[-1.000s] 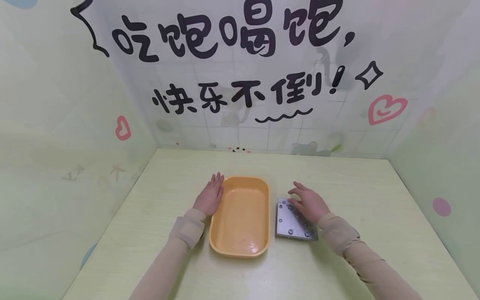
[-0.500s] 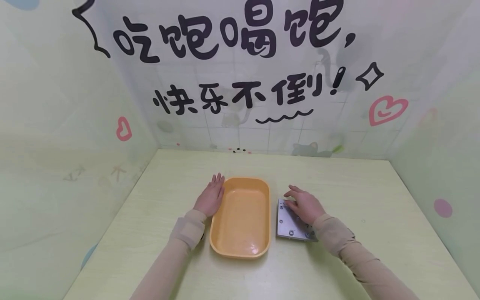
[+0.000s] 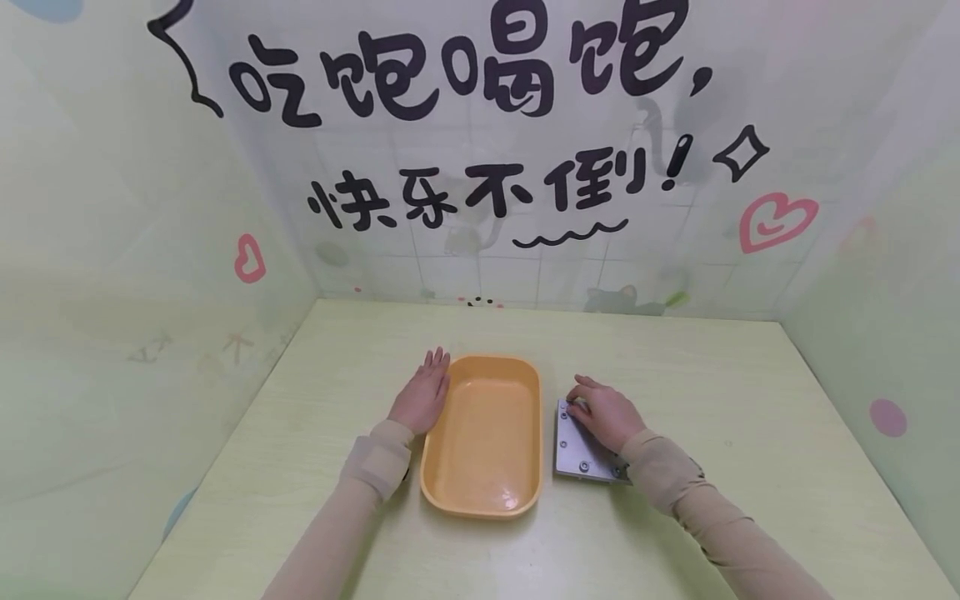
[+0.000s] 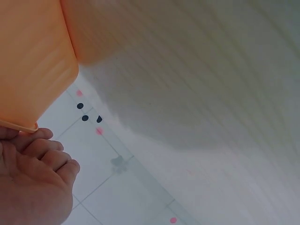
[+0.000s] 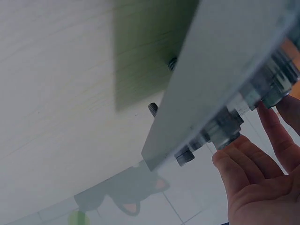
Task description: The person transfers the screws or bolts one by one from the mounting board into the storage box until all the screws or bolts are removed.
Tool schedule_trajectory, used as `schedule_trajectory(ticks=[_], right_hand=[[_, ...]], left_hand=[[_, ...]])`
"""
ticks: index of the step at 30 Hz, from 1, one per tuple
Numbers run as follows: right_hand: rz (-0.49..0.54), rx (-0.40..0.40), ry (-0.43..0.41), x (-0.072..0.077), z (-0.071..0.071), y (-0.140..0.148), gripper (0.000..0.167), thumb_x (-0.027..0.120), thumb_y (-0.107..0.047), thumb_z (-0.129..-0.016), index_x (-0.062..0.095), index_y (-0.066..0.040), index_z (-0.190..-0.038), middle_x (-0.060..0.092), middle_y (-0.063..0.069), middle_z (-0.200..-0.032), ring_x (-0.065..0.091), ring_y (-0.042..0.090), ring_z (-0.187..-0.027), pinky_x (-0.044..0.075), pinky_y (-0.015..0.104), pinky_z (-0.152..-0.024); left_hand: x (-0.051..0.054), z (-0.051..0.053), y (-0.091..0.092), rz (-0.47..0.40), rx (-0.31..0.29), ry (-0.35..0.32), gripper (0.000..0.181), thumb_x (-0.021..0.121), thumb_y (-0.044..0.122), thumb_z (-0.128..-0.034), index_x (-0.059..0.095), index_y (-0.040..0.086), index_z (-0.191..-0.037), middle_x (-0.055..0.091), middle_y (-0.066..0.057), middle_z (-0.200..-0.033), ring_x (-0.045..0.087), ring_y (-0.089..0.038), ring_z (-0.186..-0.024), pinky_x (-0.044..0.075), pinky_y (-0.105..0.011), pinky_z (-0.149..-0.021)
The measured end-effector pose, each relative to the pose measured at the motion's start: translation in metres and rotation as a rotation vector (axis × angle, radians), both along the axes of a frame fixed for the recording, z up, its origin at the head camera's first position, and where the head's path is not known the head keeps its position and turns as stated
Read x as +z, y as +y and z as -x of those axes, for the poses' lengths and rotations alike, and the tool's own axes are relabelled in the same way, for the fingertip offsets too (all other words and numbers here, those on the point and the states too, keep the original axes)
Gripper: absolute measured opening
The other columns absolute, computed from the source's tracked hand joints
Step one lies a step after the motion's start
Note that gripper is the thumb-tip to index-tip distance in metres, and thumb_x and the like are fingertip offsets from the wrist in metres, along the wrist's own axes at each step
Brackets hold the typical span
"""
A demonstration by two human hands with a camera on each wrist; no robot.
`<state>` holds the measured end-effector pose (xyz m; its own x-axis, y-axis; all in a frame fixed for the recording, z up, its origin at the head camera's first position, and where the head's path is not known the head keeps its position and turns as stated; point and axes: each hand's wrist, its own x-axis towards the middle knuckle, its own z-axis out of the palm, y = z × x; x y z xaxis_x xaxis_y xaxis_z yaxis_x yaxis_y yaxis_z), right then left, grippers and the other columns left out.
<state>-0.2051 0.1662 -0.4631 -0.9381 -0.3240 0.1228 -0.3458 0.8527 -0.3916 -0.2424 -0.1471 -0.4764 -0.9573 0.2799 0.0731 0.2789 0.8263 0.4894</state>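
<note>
An orange tray sits mid-table. Against its left rim rests my left hand, its fingers extended; in the left wrist view this hand has fingertips at the rim of the tray. To the tray's right is a metal plate with several bolts. My right hand is over the plate's far part, thumb and index finger pinching a bolt near the far left corner. From the right wrist view, the fingertips of this hand meet a bolt on the plate, whose threaded ends stick out below.
The pale wooden table is enclosed by walls at the back and both sides. Black lettering and pink hearts mark the back wall. A gap of bare table separates tray and plate.
My right hand has moved left and slightly nearer over the plate, and its thumb and index finger have drawn together at a bolt. The left hand stays against the tray.
</note>
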Motion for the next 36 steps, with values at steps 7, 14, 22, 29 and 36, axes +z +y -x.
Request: schedule_trajectory(ticks=[7, 14, 22, 29, 36], right_hand=[[-0.002, -0.022, -0.003, -0.0006, 0.0006, -0.0027, 0.008, 0.068, -0.011, -0.092, 0.069, -0.006, -0.098, 0.057, 0.026, -0.138, 0.062, 0.043, -0.116, 0.053, 0.053, -0.097], [-0.006, -0.036, -0.042, 0.0002, 0.0021, -0.0035, 0.006, 0.068, -0.009, -0.092, 0.067, -0.005, -0.096, 0.054, 0.027, -0.139, 0.059, 0.044, -0.12, 0.051, 0.053, -0.099], [-0.02, -0.034, -0.069, 0.0032, 0.0027, -0.006, 0.005, 0.067, -0.007, -0.092, 0.067, -0.004, -0.095, 0.054, 0.027, -0.14, 0.057, 0.044, -0.124, 0.05, 0.053, -0.102], [-0.018, -0.028, -0.109, 0.0058, 0.0047, -0.0074, 0.003, 0.066, -0.004, -0.092, 0.066, -0.003, -0.095, 0.053, 0.03, -0.14, 0.056, 0.045, -0.124, 0.047, 0.053, -0.106], [-0.032, -0.013, -0.126, 0.0076, 0.0057, -0.0088, 0.005, 0.065, -0.004, -0.092, 0.065, -0.002, -0.096, 0.061, 0.029, -0.128, 0.064, 0.042, -0.112, 0.052, 0.05, -0.1]], left_hand=[[-0.0008, 0.0002, 0.0004, 0.005, 0.011, -0.015, 0.05, 0.034, 0.018, -0.1077, 0.03, -0.005, -0.151, 0.021, -0.02, -0.161, 0.018, -0.036, -0.151, 0.02, -0.048, -0.124], [-0.001, 0.0004, 0.0007, 0.005, 0.006, -0.008, 0.05, 0.033, 0.018, -0.1078, 0.03, -0.006, -0.151, 0.022, -0.021, -0.161, 0.019, -0.036, -0.15, 0.021, -0.049, -0.124], [-0.0018, 0.0005, -0.0003, 0.005, 0.001, -0.009, 0.05, 0.033, 0.018, -0.1078, 0.03, -0.007, -0.151, 0.022, -0.022, -0.161, 0.018, -0.037, -0.15, 0.021, -0.049, -0.124], [-0.0014, 0.0002, -0.0006, 0.007, 0.002, -0.018, 0.05, 0.032, 0.018, -0.1081, 0.029, -0.006, -0.152, 0.021, -0.021, -0.161, 0.017, -0.036, -0.151, 0.02, -0.048, -0.124], [-0.0012, 0.0006, -0.0004, -0.002, -0.002, -0.029, 0.05, 0.033, 0.018, -0.108, 0.028, -0.006, -0.152, 0.02, -0.021, -0.161, 0.016, -0.036, -0.151, 0.019, -0.049, -0.124]])
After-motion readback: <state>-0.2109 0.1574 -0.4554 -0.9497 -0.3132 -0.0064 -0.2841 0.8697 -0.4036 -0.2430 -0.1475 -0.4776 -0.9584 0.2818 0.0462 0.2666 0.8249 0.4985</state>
